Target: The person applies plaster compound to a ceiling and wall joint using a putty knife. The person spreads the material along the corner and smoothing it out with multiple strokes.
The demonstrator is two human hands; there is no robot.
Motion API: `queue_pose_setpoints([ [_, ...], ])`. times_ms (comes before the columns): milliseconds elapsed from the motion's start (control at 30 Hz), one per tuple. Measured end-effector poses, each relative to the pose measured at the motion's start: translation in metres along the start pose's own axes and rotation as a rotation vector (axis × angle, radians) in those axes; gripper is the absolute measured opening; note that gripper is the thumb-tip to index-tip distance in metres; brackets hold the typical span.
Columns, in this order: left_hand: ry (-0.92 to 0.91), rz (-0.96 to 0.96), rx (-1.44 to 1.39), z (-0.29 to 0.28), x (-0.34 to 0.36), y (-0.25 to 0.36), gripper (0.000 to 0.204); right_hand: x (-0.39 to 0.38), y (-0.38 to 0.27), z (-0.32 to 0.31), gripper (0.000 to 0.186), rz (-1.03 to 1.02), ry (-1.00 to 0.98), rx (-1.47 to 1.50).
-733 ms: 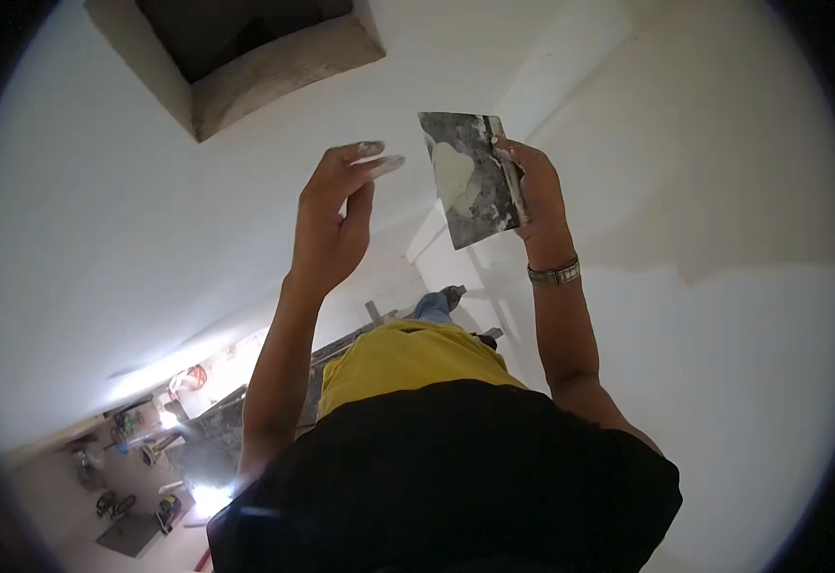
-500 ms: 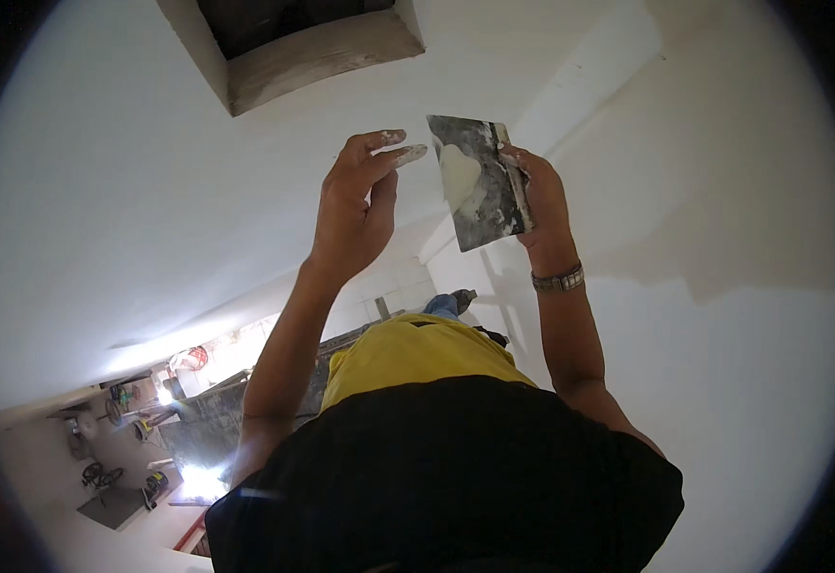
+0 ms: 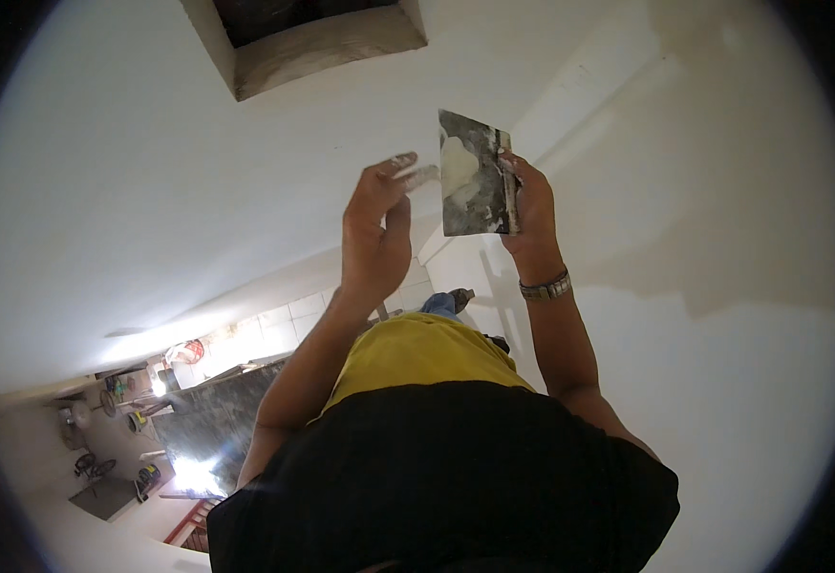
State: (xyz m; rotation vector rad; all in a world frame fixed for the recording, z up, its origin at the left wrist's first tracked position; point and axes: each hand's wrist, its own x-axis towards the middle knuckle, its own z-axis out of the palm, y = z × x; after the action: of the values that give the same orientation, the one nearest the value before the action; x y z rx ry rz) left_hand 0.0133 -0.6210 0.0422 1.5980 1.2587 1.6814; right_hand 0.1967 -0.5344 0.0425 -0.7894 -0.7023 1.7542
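Note:
My right hand (image 3: 529,208) grips a flat dark steel trowel (image 3: 486,210) by the edge at its right side, its blade smeared white with a pale lump of putty (image 3: 459,164) on it. My left hand (image 3: 377,227) is raised just left of the blade, empty, with fingers apart and slightly bent. Its white-dusted fingertips point at the blade's left edge, close to it; whether they touch I cannot tell for sure, but a small gap seems to show. A metal watch (image 3: 545,286) is on my right wrist.
White walls (image 3: 704,401) surround me, with a dark recessed opening (image 3: 331,43) at the top. Far below at the lower left are a stained dark board (image 3: 217,411), assorted tools and equipment (image 3: 102,468), a red frame (image 3: 183,525) and bright light. Pale tiles (image 3: 274,320) show behind my body.
My left hand has moved right, toward the trowel. The trowel has turned a little more upright in my right hand. The surroundings have shifted slightly in the view.

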Motion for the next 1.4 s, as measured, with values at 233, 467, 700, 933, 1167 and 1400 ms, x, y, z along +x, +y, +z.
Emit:
queue_pose_setpoints([
  [233,-0.077,0.240,0.377,-0.017,0.056,-0.018,0.047,0.003,-0.003,0.005,0.033,0.067,0.130,-0.068],
  [467,-0.201,0.247,0.471,-0.019,0.066,-0.016,0.041,0.005,0.001,0.004,0.029,0.035,0.112,-0.064],
  [700,-0.197,0.144,0.301,-0.013,0.049,-0.011,0.040,0.001,0.001,0.007,0.034,0.010,0.190,-0.041],
  [933,-0.108,0.164,0.373,-0.006,0.046,-0.015,0.042,0.004,0.002,0.003,0.032,0.047,0.169,-0.130],
  [1167,-0.212,0.224,0.484,-0.015,0.045,-0.007,0.042,0.003,0.004,0.006,0.028,0.049,0.260,-0.066],
  [1400,-0.273,0.297,0.377,-0.022,0.046,-0.011,0.038,0.009,0.009,0.001,0.028,-0.002,0.235,-0.054],
])
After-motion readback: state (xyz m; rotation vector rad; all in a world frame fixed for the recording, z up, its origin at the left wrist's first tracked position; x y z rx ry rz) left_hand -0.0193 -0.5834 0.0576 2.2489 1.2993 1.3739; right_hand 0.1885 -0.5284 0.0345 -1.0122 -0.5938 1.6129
